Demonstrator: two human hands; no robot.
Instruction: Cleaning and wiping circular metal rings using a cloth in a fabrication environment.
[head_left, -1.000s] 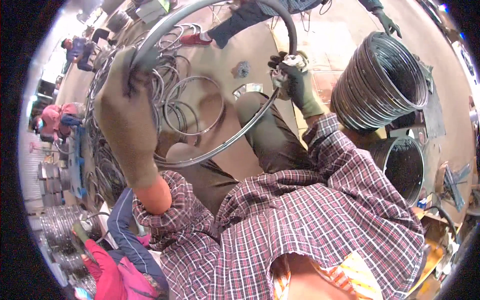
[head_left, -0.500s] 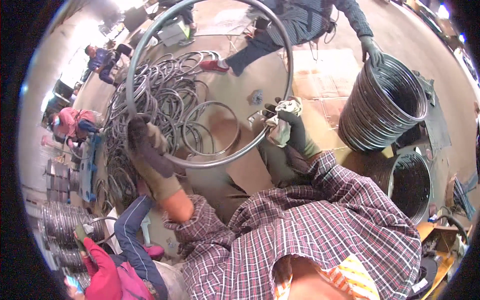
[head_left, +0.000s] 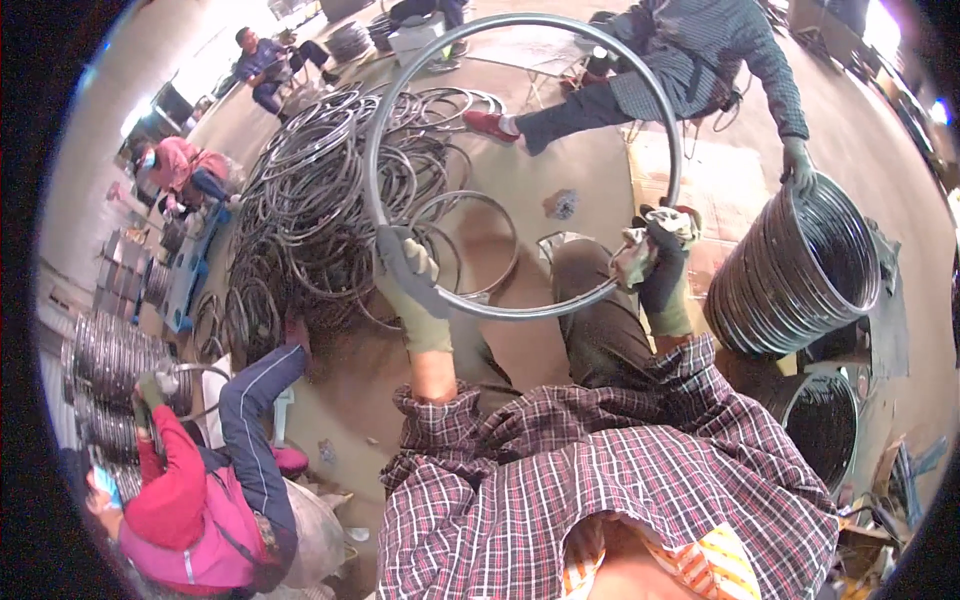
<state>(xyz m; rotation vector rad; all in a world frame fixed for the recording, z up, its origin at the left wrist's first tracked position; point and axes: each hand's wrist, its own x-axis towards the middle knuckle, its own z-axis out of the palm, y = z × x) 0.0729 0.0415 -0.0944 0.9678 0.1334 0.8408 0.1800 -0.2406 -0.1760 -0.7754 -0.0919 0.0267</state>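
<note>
A grey metal ring [head_left: 515, 312], like a bicycle wheel rim, is held up before me, its whole circle in view. My left hand [head_left: 408, 268], in a dark-palmed green glove, is closed around its lower left side. My gloved right hand [head_left: 666, 275] is at its lower right side, gripping a crumpled pale cloth [head_left: 634, 256] against the metal. Part of the ring there is hidden by cloth and fingers. Below the ring are my knees in dark trousers.
A large heap of loose rings [head_left: 330, 190] lies on the floor, ahead left. At right stands a tilted stack of rings [head_left: 775, 270], touched by a co-worker's gloved hand [head_left: 798, 170]; another stack [head_left: 815, 420] is nearer. A person in pink [head_left: 215, 520] sits close at left, near more stacked rings [head_left: 115, 370].
The ring and both hands have shifted right in the picture, and the ring's top has come into view. The surroundings have also shifted as the view turned. My hands keep their holds.
</note>
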